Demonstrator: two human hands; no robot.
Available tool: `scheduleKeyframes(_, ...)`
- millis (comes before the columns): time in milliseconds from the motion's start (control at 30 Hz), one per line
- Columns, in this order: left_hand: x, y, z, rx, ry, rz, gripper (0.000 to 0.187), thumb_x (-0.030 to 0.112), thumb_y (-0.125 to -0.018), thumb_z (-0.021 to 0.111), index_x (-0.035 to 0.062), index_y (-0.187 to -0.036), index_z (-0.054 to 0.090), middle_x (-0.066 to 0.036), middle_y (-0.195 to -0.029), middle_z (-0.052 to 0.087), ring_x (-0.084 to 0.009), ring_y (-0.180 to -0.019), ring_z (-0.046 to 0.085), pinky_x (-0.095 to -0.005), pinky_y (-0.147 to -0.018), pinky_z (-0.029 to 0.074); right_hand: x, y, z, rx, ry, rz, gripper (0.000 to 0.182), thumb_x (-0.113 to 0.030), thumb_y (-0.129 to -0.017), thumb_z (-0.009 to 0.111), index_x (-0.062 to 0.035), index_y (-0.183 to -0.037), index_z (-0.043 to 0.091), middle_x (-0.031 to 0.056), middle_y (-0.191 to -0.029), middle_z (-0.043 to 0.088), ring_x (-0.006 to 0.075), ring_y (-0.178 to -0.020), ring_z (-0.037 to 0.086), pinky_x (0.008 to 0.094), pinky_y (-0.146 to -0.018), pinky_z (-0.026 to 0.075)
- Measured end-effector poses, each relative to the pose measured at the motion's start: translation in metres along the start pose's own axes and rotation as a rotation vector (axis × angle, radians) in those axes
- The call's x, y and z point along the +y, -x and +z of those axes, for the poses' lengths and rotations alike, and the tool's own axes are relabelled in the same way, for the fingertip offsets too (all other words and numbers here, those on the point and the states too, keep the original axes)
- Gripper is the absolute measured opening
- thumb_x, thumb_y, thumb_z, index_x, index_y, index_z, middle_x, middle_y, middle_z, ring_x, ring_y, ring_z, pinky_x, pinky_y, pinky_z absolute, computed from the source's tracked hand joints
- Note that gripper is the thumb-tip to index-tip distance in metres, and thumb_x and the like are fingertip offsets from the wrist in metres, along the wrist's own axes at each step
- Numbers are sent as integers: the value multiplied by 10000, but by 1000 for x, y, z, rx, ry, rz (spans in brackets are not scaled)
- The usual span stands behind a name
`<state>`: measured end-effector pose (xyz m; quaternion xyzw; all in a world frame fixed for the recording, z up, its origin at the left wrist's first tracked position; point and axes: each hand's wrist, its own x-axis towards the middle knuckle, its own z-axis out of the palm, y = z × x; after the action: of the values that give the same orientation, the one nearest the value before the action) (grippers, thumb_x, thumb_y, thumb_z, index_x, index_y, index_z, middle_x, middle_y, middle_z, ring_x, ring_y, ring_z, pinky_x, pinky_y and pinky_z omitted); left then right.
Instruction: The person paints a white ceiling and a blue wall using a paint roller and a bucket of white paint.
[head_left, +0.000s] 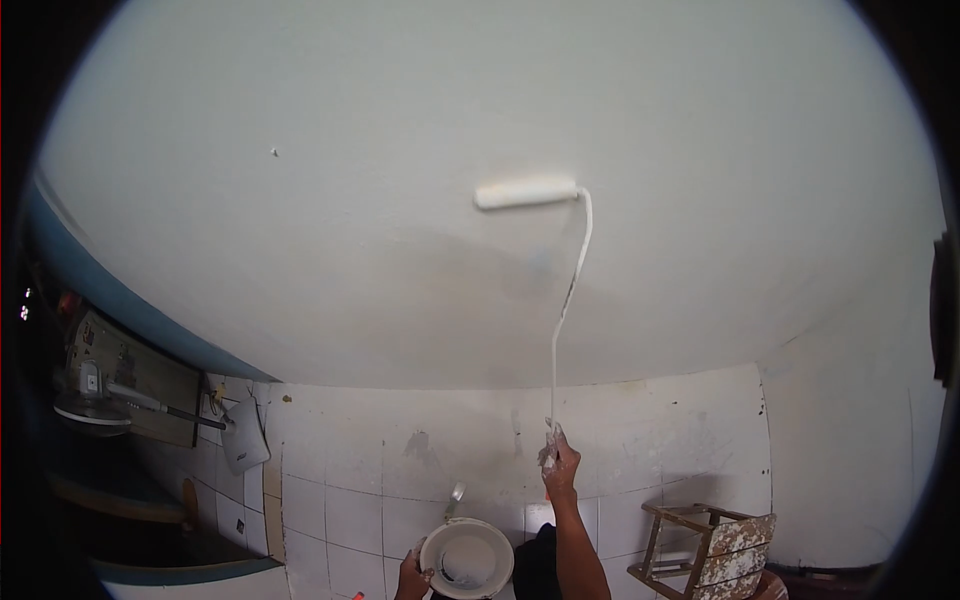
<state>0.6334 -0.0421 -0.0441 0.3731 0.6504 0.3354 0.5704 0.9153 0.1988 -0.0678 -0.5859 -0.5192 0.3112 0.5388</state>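
Note:
My right hand (562,465) is closed around the handle of a paint roller (527,192). Its long bent rod reaches up, and the white sleeve lies against the pale wall (400,120). At the bottom, my left hand (412,579) grips the rim of a round bucket (507,545) at its left side. Whitish paint (468,565) shows inside the bucket. A paint brush (456,497) sticks up at the bucket's far rim. Darker, patchy stains (470,275) mark the wall below the roller.
A paint-spattered wooden stool (738,552) stands at the lower right. White tiles (350,515) cover the surface behind the bucket. On the left are a fan (92,408), a white panel-like object (246,435) and a blue edge (150,310) along the wall.

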Motion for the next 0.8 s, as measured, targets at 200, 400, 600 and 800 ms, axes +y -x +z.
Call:
scheduleKeyframes(200,17,1,2,120,-161,51,613,-43,-669,481,-11,-1281,460,-136,-1136,582,-251,-1079,542,-359,-913,435,-34,6,-23,-10,36,-58,332,-50,-837,554,-10,-1163,598,76,-538,490,165,-443,502,291,-442,406)
scheduleKeyframes(400,27,-22,7,122,-126,186,629,-177,-719,495,-34,-1325,410,-156,-1217,559,-223,-1146,533,-323,-987,396,-36,120,-125,-51,61,79,207,6,-815,540,33,-1002,624,107,-544,494,176,-472,556,312,-457,440)
scheduleKeyframes(600,101,-39,29,195,-79,333,549,-115,-681,524,-3,-1217,494,-166,-1084,620,-261,-1048,590,-343,-921,436,-125,220,-242,-91,560,-268,305,-41,-831,502,-11,-1110,621,202,-834,657,327,-646,614,415,-585,501)
scheduleKeyframes(800,177,-35,53,228,-201,303,559,-83,-688,544,-17,-1239,474,-228,-1085,616,-339,-1051,596,-371,-904,454,-90,311,-319,-268,565,58,352,-50,-747,544,-28,-1086,634,238,-1026,637,403,-894,613,465,-780,499)
